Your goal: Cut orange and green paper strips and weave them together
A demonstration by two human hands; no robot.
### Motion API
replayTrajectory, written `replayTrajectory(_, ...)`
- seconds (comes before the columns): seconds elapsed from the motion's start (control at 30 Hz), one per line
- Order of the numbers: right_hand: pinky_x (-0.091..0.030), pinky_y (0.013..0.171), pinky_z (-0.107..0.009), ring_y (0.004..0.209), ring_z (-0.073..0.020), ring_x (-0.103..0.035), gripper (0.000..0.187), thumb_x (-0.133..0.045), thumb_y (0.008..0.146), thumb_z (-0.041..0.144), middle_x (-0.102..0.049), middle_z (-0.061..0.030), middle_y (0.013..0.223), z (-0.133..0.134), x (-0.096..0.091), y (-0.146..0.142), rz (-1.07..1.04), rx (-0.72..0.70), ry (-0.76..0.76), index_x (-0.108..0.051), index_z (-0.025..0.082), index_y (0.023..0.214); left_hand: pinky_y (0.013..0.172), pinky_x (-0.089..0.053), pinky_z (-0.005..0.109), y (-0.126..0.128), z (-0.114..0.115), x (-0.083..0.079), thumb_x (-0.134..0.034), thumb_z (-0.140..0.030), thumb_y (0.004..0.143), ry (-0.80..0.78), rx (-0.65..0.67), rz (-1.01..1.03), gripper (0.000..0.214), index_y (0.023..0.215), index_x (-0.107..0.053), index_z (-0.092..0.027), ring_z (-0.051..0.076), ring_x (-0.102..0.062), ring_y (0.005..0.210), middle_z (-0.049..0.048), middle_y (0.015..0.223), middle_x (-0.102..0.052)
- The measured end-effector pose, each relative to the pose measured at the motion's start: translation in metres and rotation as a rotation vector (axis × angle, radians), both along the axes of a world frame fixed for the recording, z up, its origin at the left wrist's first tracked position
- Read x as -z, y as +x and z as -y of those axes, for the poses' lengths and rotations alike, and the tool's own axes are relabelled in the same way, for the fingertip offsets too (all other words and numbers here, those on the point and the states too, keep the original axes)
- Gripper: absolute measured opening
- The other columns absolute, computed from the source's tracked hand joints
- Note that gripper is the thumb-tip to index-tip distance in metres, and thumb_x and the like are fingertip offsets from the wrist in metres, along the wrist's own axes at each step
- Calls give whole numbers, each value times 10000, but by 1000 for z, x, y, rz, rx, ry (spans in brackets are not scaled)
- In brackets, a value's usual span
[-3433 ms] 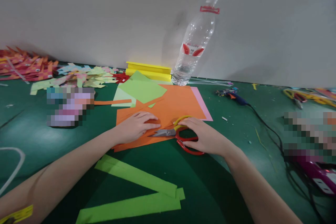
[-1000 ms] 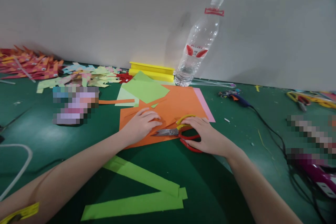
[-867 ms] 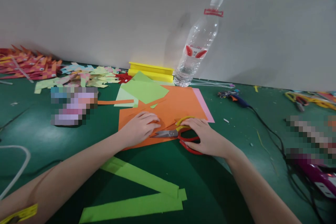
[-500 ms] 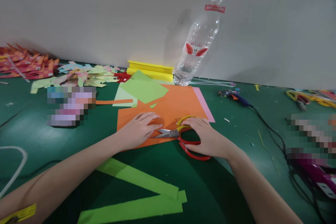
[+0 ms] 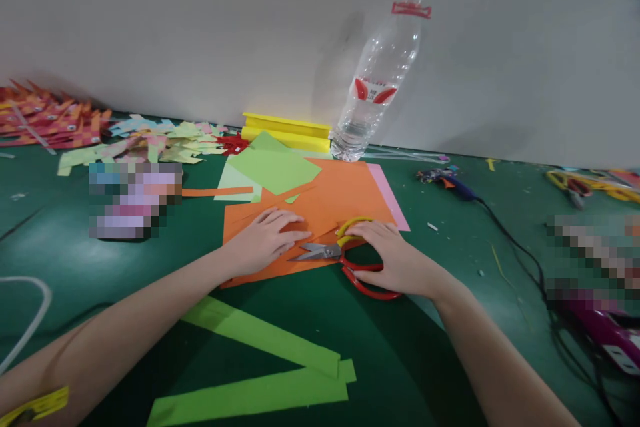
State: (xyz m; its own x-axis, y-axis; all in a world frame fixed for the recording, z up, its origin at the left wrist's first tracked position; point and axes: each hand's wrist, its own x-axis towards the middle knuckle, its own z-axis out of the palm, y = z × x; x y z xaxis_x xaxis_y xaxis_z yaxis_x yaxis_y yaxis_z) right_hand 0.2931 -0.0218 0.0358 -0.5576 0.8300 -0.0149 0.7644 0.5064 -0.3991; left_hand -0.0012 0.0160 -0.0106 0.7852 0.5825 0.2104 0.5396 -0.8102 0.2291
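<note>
My right hand [image 5: 395, 253] grips a pair of scissors [image 5: 327, 251] by the yellow and red handles, with the thumb in the red loop. The blades are parted and point left, over the near edge of an orange paper sheet [image 5: 345, 190]. My left hand [image 5: 267, 240] rests on that sheet just left of the blade tips, its fingers bent around a bit of the orange paper; the fingertips partly hide what they hold. A narrow orange strip [image 5: 217, 192] and a light green sheet [image 5: 273, 163] lie at the back left of the orange sheet.
Two green paper strips [image 5: 270, 337] lie in front. A water bottle [image 5: 375, 80] leans at the back beside folded yellow paper [image 5: 285, 133]. Left are paper scraps [image 5: 175, 140] and a blurred phone-like object [image 5: 137, 203]. Right are a blue-handled tool [image 5: 457, 188] with a cord and a purple object [image 5: 605, 333].
My left hand has shifted slightly, and its fingers sit a little farther from the scissor tips. The scissors stay in my right hand, with their blades still parted.
</note>
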Motion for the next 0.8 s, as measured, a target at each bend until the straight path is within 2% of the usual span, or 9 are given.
replayTrajectory(0.53, -362, 1007, -515, 1240, -302, -444, 523, -588, 807, 400, -530, -67, 1316, -2, 7, 1, 47, -28, 76, -453, 287, 1299, 1066, -274, 442, 2, 2, 0, -342, -113, 943, 38, 12, -45, 430, 1316, -469, -287, 235, -343, 1296, 59, 1376, -427)
replayTrajectory(0.8, -372, 1003, -521, 1231, -302, -453, 479, -551, 835, 381, -532, -79, 1312, -2, 2, 5, 45, -32, 69, -465, 282, 1296, 1078, -258, 446, 0, 0, 2, -344, -36, 880, 33, 16, -54, 521, 1321, -463, -287, 240, -331, 1316, 49, 1402, -414)
